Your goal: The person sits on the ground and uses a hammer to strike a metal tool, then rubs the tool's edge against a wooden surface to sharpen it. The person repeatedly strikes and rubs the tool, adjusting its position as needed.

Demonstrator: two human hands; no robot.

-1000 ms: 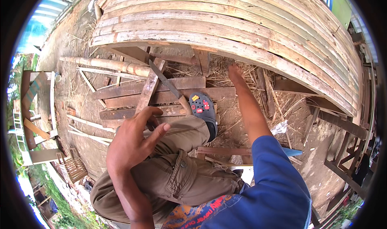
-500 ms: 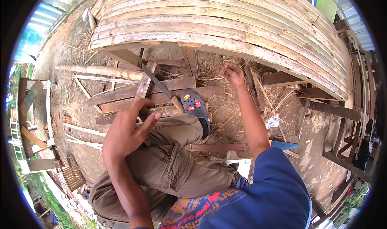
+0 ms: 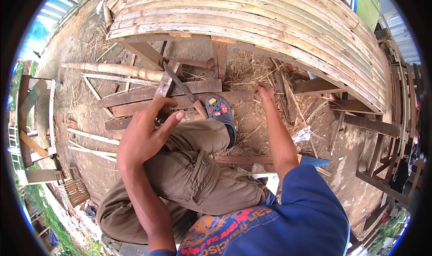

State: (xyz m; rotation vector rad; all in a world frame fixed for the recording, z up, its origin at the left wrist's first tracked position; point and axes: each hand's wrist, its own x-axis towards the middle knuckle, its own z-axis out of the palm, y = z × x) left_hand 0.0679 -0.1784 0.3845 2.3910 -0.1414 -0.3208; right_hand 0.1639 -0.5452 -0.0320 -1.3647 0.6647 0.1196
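Observation:
My left hand [image 3: 145, 132] hovers above my bent knee, its fingers loosely curled and the thumb apart, with nothing visible in it. My right hand [image 3: 264, 92] reaches forward over the straw-strewn ground, close to the front edge of the bamboo-slat bench [image 3: 252, 37]. Its fingers are drawn together; whatever they may hold is too small to tell. Between my hands, a long knife [image 3: 181, 83] with a wooden handle leans across a short wood block [image 3: 164, 86] and dark planks [image 3: 198, 90]. The handle end lies beside my clog [image 3: 219, 108].
A bamboo pole [image 3: 114, 69] and thin light strips [image 3: 92, 136] lie to the left. A blue pointed flat piece [image 3: 316, 161] rests by my right elbow, near a crumpled clear plastic scrap [image 3: 302, 135]. Wooden framing [image 3: 378, 132] stands at the right, and a slatted crate [image 3: 74, 190] at the lower left.
My right hand has lowered slightly toward me and turned, its fingers now pointing more to the left. The left hand stays in nearly the same pose. The view has shifted a little.

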